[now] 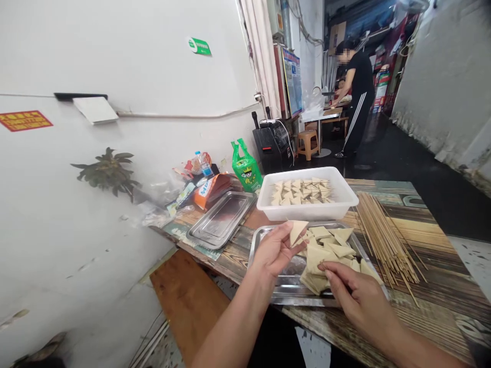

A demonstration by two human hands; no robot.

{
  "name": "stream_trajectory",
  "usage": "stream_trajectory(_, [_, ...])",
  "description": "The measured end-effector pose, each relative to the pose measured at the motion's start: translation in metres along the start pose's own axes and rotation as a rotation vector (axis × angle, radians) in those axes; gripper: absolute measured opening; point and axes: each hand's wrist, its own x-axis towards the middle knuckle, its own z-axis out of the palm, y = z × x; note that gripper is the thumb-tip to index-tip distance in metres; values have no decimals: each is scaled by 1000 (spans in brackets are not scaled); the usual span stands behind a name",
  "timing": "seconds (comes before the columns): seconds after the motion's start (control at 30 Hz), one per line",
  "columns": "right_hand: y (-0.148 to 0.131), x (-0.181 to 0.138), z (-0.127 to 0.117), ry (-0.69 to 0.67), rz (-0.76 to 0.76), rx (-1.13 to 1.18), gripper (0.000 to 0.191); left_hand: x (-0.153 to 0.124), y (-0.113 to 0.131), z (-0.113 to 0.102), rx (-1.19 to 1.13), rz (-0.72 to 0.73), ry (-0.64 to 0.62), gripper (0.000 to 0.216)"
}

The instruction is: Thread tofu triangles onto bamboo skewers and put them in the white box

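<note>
My left hand (274, 250) is closed around a pale triangular tofu piece (297, 231), held up over the near tray. In my right hand (351, 289), thumb and fingers pinch the end of a thin bamboo skewer (321, 265), which points toward the left hand. Whether its tip is inside the tofu I cannot tell. Below both hands, a metal tray (282, 298) carries a heap of loose tofu triangles (322, 255). Behind it, a white plastic tub (307, 212) contains rows of skewered tofu triangles (301, 191).
Many bamboo skewers (387, 240) lie bundled on the table's right side. To the left are another metal tray (222, 220), an orange packet (215, 189) and a green bag (246, 168). A person (358, 97) in dark clothes bends over a far table. A white wall borders the left.
</note>
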Motion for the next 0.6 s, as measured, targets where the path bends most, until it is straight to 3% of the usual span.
stream_trajectory(0.2, [-1,3,0,2,52,13,29,-8,-9,13,92,-43,15,9])
stream_trajectory(0.4, [2,8,-7,-24,100,67,27,-11,-5,18,130,5,-5,12])
stream_trajectory(0.6, [3,17,-26,89,211,101,30,-10,1,10,275,115,27,22])
